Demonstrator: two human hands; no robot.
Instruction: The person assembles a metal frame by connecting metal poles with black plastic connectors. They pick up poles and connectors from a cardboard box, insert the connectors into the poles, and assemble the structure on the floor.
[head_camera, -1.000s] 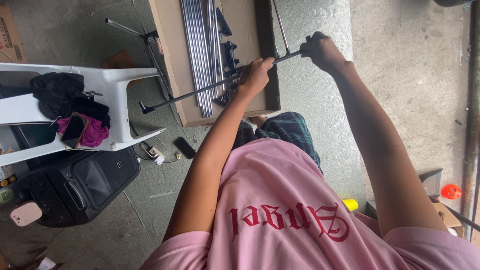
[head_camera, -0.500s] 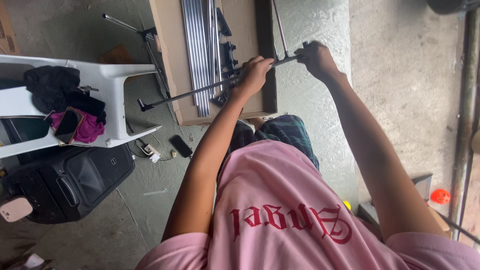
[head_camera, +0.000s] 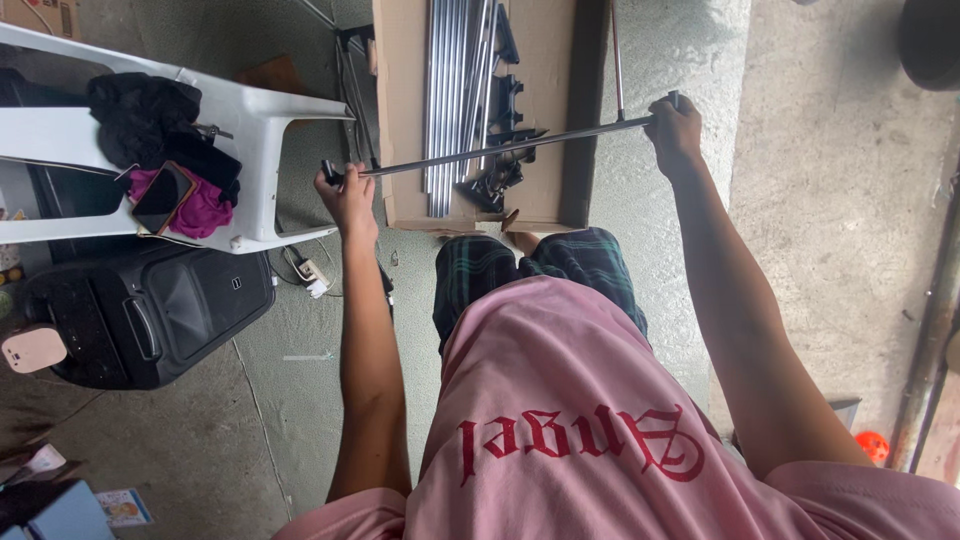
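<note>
Two hands hold one long, thin metal rod (head_camera: 505, 147) level above the floor, one at each end. The left hand (head_camera: 345, 195) is closed around the rod's dark left end, just beside the corner of a white plastic chair (head_camera: 270, 120); the right hand (head_camera: 675, 125) is closed around the right end, over bare concrete floor (head_camera: 830, 180). The rod runs slightly uphill in the picture from left to right and crosses above an open cardboard box (head_camera: 400, 110) that lies flat on the floor ahead of the person's knees. Inside the box, a bundle of silvery metal tubes (head_camera: 455, 80) lies along its length, with several black fittings (head_camera: 500, 130) beside the tubes near the box's middle. On the seat of the chair lie black cloth (head_camera: 140, 115), a pink cloth (head_camera: 200, 215) and a phone (head_camera: 163, 197) resting on the pink cloth. Below the chair, a black speaker case (head_camera: 150, 315) stands on the floor, and a white plug block with cable (head_camera: 308, 270) lies between the case and the box. The person wears a pink shirt (head_camera: 560, 400) and dark checked shorts (head_camera: 530, 265). Near the floor's right edge, a small orange object (head_camera: 872, 445) sits next to a vertical pipe (head_camera: 925, 340).
</note>
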